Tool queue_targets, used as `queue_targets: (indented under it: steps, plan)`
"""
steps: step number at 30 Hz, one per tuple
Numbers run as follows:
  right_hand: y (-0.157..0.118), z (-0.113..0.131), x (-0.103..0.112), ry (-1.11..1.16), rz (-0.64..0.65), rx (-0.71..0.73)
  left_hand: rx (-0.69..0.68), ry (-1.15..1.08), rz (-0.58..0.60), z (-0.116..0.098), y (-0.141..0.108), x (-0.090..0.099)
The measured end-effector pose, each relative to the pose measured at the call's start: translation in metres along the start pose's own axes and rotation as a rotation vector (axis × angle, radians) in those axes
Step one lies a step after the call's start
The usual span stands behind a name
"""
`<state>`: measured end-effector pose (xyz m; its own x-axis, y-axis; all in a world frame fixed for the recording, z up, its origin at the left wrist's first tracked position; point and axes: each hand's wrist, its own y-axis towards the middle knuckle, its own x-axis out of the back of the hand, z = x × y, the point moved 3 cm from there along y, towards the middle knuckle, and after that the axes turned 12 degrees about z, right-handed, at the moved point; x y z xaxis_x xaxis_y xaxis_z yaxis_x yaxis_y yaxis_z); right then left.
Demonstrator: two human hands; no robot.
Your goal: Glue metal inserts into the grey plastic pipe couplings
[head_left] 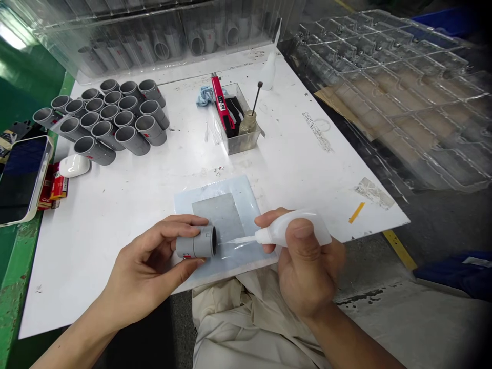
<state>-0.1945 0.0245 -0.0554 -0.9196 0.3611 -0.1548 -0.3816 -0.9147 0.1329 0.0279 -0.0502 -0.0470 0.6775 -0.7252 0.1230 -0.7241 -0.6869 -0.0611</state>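
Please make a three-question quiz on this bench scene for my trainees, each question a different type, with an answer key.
1. True or false: the nozzle of the held squeeze bottle points toward an open end of the held gray cylinder.

2. Which item is at the clear box, with the glass bottle?
A) phone
B) red tool
C) orange strip

3. Fill in the blank: the held gray cylinder is gripped by the person's ____.

Key: 1. True. 2. B. 3. Left hand.
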Motion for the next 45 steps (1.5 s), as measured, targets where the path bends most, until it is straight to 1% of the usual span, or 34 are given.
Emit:
queue_targets:
  steps: [3,7,12,18,25,41,45]
  plan:
    - [-0.0002,0.0000,-0.0001,0.033,0.035,0.001,0.021,0.010,0.005,-0.0003,0.0001,0.0004]
    - [0.0004,0.0012,-0.0002,-0.019,0.072,-0.011,0.026,-0.006,0.009,0.0000,0.0005,0.0017]
    - [0.0015,0.0025,0.0002,-0.087,0.080,-0.050,0.028,0.003,0.006,0.0010,0.0009,0.0018]
    - [0.0035,0.0057,-0.0025,-0.065,0.099,-0.029,0.002,-0.014,0.002,-0.0011,0.0023,0.0006]
    - [0.0047,0.0079,-0.0041,-0.118,0.081,0.009,-0.008,-0.018,-0.003,-0.0010,0.0021,0.0012]
    - [0.0020,0.0037,-0.0016,-0.161,0.030,0.006,-0.002,0.002,0.013,-0.0017,0.0023,0.0030]
    - [0.0020,0.0032,-0.0028,-0.135,0.019,0.003,0.005,-0.015,0.022,-0.0020,0.0034,0.0020]
